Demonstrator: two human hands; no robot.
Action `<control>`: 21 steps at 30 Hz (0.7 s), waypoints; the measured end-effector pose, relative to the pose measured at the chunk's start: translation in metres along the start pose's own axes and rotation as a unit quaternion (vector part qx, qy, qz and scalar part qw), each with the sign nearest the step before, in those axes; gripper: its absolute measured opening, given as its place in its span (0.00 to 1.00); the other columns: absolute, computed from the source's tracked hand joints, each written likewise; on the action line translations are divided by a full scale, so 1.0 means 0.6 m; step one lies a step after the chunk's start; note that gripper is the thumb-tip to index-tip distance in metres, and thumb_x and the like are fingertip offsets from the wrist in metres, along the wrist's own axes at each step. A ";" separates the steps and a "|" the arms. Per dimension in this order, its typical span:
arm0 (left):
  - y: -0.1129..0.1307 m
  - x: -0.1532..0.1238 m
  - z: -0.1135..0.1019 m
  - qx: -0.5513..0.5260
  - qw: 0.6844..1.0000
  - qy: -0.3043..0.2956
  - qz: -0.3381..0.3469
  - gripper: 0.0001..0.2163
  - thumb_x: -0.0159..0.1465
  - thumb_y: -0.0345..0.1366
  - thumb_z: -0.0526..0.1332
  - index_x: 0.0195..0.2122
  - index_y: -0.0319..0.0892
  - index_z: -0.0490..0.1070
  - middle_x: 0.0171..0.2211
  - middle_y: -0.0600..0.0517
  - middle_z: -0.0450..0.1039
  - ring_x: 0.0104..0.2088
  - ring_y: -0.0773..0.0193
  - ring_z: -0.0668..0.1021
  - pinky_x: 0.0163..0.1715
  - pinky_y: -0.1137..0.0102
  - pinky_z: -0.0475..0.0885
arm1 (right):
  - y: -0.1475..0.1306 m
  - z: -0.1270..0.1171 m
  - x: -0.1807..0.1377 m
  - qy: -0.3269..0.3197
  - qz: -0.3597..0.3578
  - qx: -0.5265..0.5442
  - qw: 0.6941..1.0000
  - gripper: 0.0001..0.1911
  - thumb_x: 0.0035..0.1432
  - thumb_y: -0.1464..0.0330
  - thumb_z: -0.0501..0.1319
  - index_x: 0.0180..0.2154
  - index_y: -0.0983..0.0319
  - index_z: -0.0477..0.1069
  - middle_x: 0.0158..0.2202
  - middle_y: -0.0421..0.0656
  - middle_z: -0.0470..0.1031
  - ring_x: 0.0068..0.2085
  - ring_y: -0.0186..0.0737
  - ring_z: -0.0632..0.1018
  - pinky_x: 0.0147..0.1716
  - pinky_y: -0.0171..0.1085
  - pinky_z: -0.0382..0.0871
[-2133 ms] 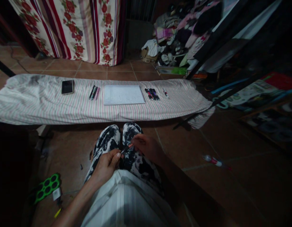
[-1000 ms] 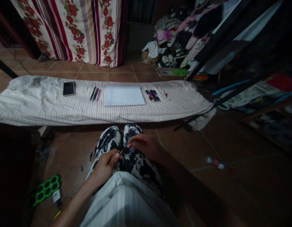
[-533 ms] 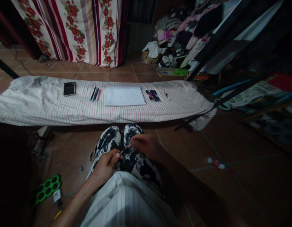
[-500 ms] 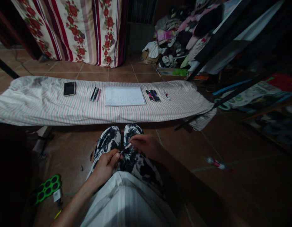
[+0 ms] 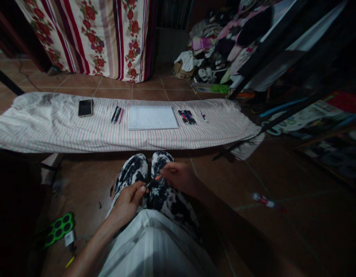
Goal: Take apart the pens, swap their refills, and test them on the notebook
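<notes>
Above my lap, my left hand (image 5: 133, 196) is closed around the lower end of a slim dark pen (image 5: 152, 182), thumb on top. The pen slants up to the right, and its far end shows a reddish-orange tint. My right hand (image 5: 178, 176) has its fingertips pinched at that far end; what exactly lies between them is too small and dim to make out. Beyond my knees, a spiral notebook (image 5: 153, 117) lies open on a striped cloth. Several pens (image 5: 187, 117) sit in a group to its right, and a few more pens (image 5: 117, 115) lie to its left.
A bench under striped cloth (image 5: 103, 138) stands ahead, with a phone (image 5: 85, 108) at left and a small white-and-dark item (image 5: 204, 116) at right. On the floor are a green holder (image 5: 59, 229), a plastic bottle (image 5: 263, 199) and a small dark piece (image 5: 100, 205).
My right hand has shifted slightly right and up at the pen's far end. The whitish part seen there before now looks dark and reddish. My left hand stays in place.
</notes>
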State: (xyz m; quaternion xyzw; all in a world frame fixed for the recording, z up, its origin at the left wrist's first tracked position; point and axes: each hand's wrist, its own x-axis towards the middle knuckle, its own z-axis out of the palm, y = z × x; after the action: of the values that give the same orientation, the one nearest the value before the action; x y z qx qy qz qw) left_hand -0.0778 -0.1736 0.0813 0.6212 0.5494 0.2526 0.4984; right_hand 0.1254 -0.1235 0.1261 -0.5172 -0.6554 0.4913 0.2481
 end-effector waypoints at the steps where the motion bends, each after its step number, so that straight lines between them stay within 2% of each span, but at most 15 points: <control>1: -0.001 0.000 0.000 0.000 1.000 -0.003 0.000 0.17 0.63 0.47 0.47 0.30 0.40 0.68 0.17 0.56 0.63 0.20 0.67 0.66 0.22 0.73 0.58 | 0.002 -0.001 0.000 -0.004 -0.005 0.006 1.000 0.13 0.56 0.61 0.56 0.27 0.63 0.70 0.20 0.38 0.70 0.19 0.28 0.67 0.19 0.29 0.60; 5: -0.011 0.003 0.004 -0.029 1.000 -0.007 -0.003 0.17 0.63 0.47 0.47 0.30 0.40 0.67 0.17 0.57 0.62 0.20 0.67 0.65 0.22 0.74 0.58 | 0.008 -0.004 -0.001 -0.045 -0.047 0.031 0.997 0.08 0.56 0.66 0.55 0.36 0.62 0.70 0.28 0.40 0.75 0.26 0.32 0.73 0.25 0.30 0.65; 8: -0.016 0.005 0.006 -0.062 0.998 0.002 -0.003 0.18 0.62 0.48 0.48 0.30 0.39 0.68 0.16 0.57 0.62 0.19 0.67 0.65 0.22 0.73 0.58 | 0.005 -0.003 -0.004 -0.048 -0.068 0.049 0.995 0.17 0.54 0.67 0.58 0.48 0.60 0.65 0.36 0.42 0.75 0.33 0.34 0.75 0.29 0.31 0.66; 10: -0.014 0.005 0.006 -0.068 0.998 0.007 -0.002 0.18 0.62 0.49 0.48 0.30 0.39 0.68 0.16 0.57 0.62 0.19 0.67 0.65 0.22 0.73 0.58 | -0.001 -0.001 -0.005 -0.041 -0.044 0.050 0.997 0.24 0.53 0.64 0.60 0.52 0.60 0.60 0.36 0.42 0.74 0.31 0.33 0.75 0.27 0.31 0.66; 11: -0.012 0.004 0.005 -0.064 0.998 0.007 -0.001 0.18 0.62 0.49 0.48 0.30 0.40 0.68 0.17 0.57 0.62 0.20 0.67 0.65 0.22 0.73 0.58 | -0.003 0.000 -0.005 -0.037 -0.025 0.040 0.998 0.22 0.53 0.63 0.60 0.50 0.61 0.62 0.33 0.41 0.74 0.27 0.32 0.74 0.25 0.30 0.65; 13: -0.007 0.003 0.003 -0.050 0.999 0.004 0.003 0.18 0.63 0.48 0.48 0.30 0.40 0.68 0.17 0.57 0.62 0.20 0.67 0.65 0.22 0.73 0.58 | -0.007 0.001 -0.004 -0.019 -0.002 0.001 1.000 0.14 0.55 0.60 0.57 0.37 0.63 0.69 0.24 0.38 0.71 0.20 0.29 0.70 0.20 0.29 0.62; 15: -0.005 0.003 0.002 -0.036 0.999 0.000 0.005 0.17 0.63 0.47 0.47 0.31 0.40 0.68 0.17 0.57 0.62 0.20 0.67 0.66 0.22 0.73 0.58 | -0.009 0.001 -0.002 0.005 -0.014 -0.037 0.999 0.15 0.56 0.59 0.55 0.27 0.64 0.70 0.19 0.37 0.68 0.18 0.27 0.66 0.18 0.29 0.58; 18: -0.008 0.004 0.003 -0.032 0.999 -0.005 0.003 0.17 0.63 0.47 0.47 0.31 0.40 0.68 0.17 0.57 0.62 0.20 0.67 0.66 0.22 0.73 0.58 | -0.008 -0.002 -0.001 -0.004 -0.049 -0.037 0.998 0.11 0.57 0.63 0.55 0.29 0.63 0.71 0.22 0.38 0.72 0.19 0.27 0.67 0.19 0.28 0.60; 21: -0.013 0.006 0.004 -0.043 0.999 -0.002 0.004 0.17 0.63 0.47 0.47 0.30 0.40 0.67 0.17 0.57 0.62 0.20 0.68 0.65 0.22 0.73 0.58 | -0.010 -0.006 -0.004 -0.048 -0.064 0.011 0.997 0.11 0.57 0.66 0.54 0.39 0.62 0.70 0.32 0.41 0.76 0.25 0.30 0.73 0.20 0.27 0.63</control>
State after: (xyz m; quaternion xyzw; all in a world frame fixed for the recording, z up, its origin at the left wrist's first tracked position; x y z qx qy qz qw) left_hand -0.0780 -0.1720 0.0727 0.6016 0.5347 0.2767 0.5251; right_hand 0.1264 -0.1241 0.1333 -0.4473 -0.6930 0.5057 0.2529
